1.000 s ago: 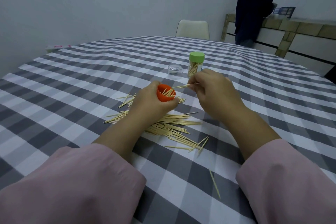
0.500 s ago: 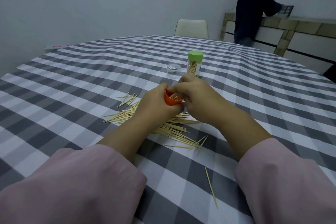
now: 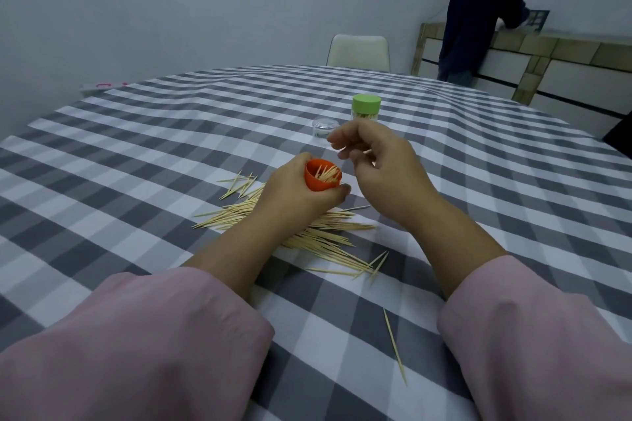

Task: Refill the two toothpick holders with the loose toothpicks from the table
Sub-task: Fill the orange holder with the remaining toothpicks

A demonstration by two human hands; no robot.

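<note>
The orange toothpick holder [image 3: 320, 178] sits at the centre of the frame, gripped in the left hand [image 3: 297, 195] and tipped so its open mouth faces up and toward the camera; a bunch of toothpicks lies slanted inside it. Above it, in the upper middle of the frame, the second holder [image 3: 366, 108] stands upright on the checked cloth, a clear tube with a green cap on and toothpicks showing through the wall; its lower part is hidden. The loose toothpicks [image 3: 328, 236] lie in a flat, spread heap just below centre, mostly pointing left to right, and one stray toothpick [image 3: 395, 346] lies apart at lower right.
</note>
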